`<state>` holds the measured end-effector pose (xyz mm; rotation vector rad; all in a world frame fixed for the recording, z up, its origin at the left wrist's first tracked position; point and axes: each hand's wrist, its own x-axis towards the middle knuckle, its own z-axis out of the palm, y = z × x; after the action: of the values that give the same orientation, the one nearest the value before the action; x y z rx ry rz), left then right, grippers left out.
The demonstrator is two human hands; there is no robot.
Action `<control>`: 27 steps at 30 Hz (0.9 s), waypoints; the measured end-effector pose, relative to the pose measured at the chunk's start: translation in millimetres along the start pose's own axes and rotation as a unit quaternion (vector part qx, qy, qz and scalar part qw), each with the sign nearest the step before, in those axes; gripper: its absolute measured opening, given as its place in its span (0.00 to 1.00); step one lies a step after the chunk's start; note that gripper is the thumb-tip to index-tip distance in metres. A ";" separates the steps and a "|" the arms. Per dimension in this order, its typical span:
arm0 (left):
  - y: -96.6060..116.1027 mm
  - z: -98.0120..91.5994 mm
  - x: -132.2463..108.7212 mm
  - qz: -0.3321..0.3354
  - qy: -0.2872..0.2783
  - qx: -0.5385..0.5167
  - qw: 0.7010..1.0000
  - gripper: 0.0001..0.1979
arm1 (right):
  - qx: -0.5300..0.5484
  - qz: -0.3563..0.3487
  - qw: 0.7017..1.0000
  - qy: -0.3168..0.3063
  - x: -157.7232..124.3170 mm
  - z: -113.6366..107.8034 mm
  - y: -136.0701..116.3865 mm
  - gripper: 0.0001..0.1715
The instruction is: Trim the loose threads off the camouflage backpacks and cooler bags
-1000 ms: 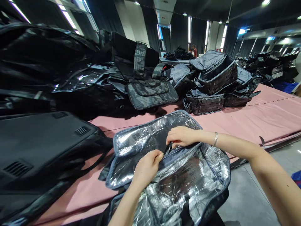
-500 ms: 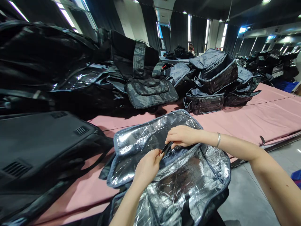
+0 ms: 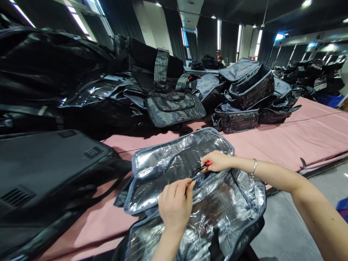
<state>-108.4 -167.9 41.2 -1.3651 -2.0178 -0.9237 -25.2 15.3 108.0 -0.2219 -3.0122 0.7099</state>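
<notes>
At the front edge of the table (image 3: 299,137), the right hand (image 3: 219,162) grips red-handled snips (image 3: 202,168); the left hand (image 3: 175,204), knuckles up, pinches the foil-lined bag (image 3: 163,168).

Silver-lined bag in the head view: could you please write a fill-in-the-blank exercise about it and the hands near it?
1. The open bag has a shiny ____ lining.
2. The right hand holds a thin tool with a ____ handle.
3. The bag lies on a table with a ____ cover.
4. The bracelet sits on the ____ wrist.

Missing words: silver; red; pink; right.
</notes>
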 end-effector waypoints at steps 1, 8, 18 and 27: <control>3.0 1.1 -2.8 0.004 0.006 0.024 1.000 0.07 | -0.001 0.000 1.000 0.002 0.3 -0.3 -0.2 0.03; 18.6 10.3 -5.6 -0.012 -0.002 0.092 0.996 0.08 | -0.016 -0.003 1.000 0.022 -1.1 2.9 -0.8 0.02; 16.0 18.0 -3.3 -0.007 -0.009 0.047 0.999 0.06 | -0.296 -0.207 0.907 0.218 -31.6 -2.5 18.7 0.08; 18.5 16.8 -2.9 -0.008 -0.002 0.046 0.999 0.07 | -0.408 -0.291 0.838 0.218 -34.6 5.6 17.3 0.14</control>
<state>-90.9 -151.7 33.1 -1.3052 -2.0505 -0.8252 10.9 23.0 95.0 0.4445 -2.4940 -0.6102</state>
